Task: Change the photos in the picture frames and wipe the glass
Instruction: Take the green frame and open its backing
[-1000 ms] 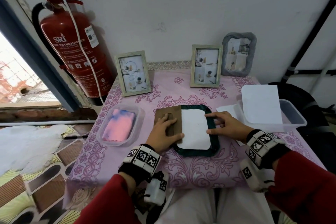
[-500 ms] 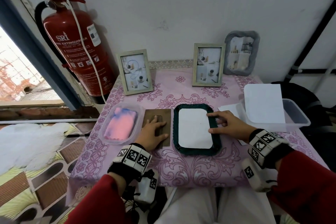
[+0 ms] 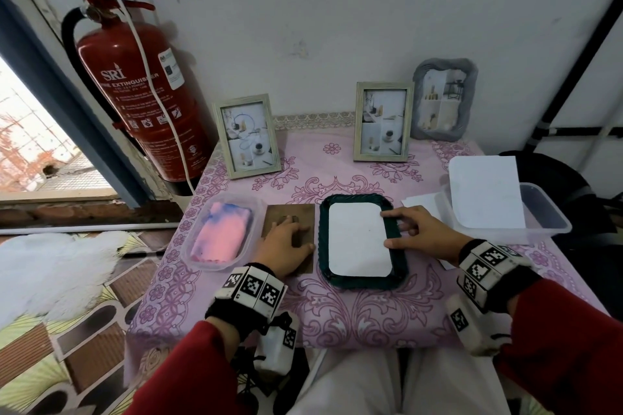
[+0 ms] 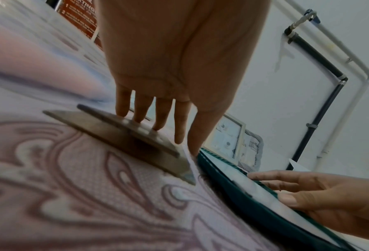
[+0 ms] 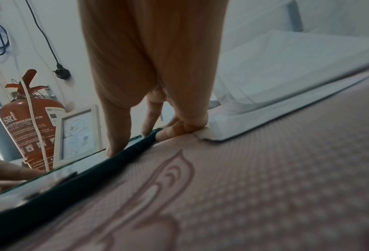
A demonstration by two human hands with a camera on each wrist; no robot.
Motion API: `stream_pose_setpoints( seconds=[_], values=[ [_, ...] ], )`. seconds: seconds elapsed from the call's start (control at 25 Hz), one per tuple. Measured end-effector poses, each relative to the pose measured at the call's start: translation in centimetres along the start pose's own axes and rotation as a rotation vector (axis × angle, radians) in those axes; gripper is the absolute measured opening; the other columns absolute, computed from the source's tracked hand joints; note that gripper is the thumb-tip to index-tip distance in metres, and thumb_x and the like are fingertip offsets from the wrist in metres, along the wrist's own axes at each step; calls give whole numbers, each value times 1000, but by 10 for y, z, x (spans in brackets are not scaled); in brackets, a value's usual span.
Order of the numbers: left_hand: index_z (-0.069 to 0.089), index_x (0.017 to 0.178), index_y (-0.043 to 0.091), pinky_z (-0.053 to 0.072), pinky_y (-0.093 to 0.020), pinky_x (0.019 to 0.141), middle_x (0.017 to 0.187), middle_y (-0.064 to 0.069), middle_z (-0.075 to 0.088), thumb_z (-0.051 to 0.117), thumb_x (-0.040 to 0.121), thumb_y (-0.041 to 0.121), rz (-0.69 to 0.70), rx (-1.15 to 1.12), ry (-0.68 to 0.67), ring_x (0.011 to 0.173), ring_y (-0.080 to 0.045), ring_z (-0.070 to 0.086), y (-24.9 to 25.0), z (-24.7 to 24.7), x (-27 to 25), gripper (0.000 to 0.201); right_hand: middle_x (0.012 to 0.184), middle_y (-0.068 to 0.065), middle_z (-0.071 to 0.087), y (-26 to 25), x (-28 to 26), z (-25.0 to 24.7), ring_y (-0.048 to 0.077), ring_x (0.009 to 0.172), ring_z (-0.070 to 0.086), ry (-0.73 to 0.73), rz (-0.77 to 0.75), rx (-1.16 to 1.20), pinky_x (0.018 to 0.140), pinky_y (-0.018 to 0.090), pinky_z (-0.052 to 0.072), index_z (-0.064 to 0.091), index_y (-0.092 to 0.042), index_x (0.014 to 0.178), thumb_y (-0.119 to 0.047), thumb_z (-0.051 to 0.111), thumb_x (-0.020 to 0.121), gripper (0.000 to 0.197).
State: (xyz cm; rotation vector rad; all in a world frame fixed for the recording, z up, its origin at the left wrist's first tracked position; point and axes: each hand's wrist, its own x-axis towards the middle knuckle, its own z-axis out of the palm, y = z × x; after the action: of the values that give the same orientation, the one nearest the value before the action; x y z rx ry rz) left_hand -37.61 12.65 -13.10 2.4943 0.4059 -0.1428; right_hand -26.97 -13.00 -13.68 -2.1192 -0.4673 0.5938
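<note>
A dark green picture frame [image 3: 399,268] lies face down in the middle of the table, with a white photo back [image 3: 357,239] showing inside it. Just left of it a brown backing board [image 3: 305,212] lies flat on the cloth. My left hand [image 3: 285,241] rests on the board with straight fingers [image 4: 140,112]. My right hand [image 3: 421,232] touches the frame's right rim with its index finger and thumb. In the right wrist view the other fingers [image 5: 179,127] are curled against the cloth beside the green frame [image 5: 71,183].
A clear tub [image 3: 251,202] with a pink and blue cloth [image 3: 220,234] sits at the left. A clear container [image 3: 547,222] with white sheets [image 3: 485,192] stands at the right. Three framed photos [image 3: 249,136] [image 3: 382,121] [image 3: 445,99] stand at the back. A fire extinguisher [image 3: 145,94] hangs on the left.
My left hand has slid the brown backing board off the green frame to the left and onto the cloth, baring the white photo back. My right hand stayed on the right rim.
</note>
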Motion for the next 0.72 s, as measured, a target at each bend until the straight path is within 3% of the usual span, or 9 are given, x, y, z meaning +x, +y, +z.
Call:
stream_pose_setpoints(
  seconds=[0.12, 0.2, 0.32, 0.48, 0.72],
  values=[
    [57, 118, 18, 24, -48, 112, 136, -6, 50, 54, 91, 28, 13, -95, 133, 134, -26, 36, 11, 6, -1, 30, 131, 13, 34, 1, 0, 0, 23, 119, 49, 1, -4, -5, 100, 24, 40, 51, -19, 130, -13, 75, 76, 59],
    [60, 111, 18, 33, -46, 105, 119, -6, 55, 55, 90, 27, 42, -148, 157, 118, -26, 48, 17, 9, -2, 23, 131, 13, 34, 1, 1, 0, 23, 119, 50, 4, -4, -5, 101, 25, 40, 52, -19, 129, -13, 76, 76, 59],
    [63, 111, 24, 29, -39, 105, 117, -6, 51, 57, 88, 32, 18, -84, 136, 121, -24, 41, 25, 16, -1, 25, 131, 13, 34, 0, 0, 0, 23, 119, 50, 2, 2, -3, 104, 27, 40, 52, -19, 129, -13, 76, 75, 59],
    [62, 110, 24, 19, -41, 105, 127, -7, 43, 59, 84, 44, -55, -8, 114, 129, -26, 29, 34, 24, 2, 33, 129, 11, 34, -1, 0, 0, 22, 119, 49, 11, 7, -14, 97, 20, 38, 52, -20, 130, -14, 76, 76, 59],
    [64, 99, 20, 20, -40, 104, 128, -9, 42, 67, 79, 44, -114, -93, 171, 128, -27, 29, 39, 27, 5, 32, 127, 9, 33, -3, -3, -1, 19, 116, 48, 6, 9, -12, 93, 18, 36, 51, -20, 130, -14, 75, 76, 59]
  ],
)
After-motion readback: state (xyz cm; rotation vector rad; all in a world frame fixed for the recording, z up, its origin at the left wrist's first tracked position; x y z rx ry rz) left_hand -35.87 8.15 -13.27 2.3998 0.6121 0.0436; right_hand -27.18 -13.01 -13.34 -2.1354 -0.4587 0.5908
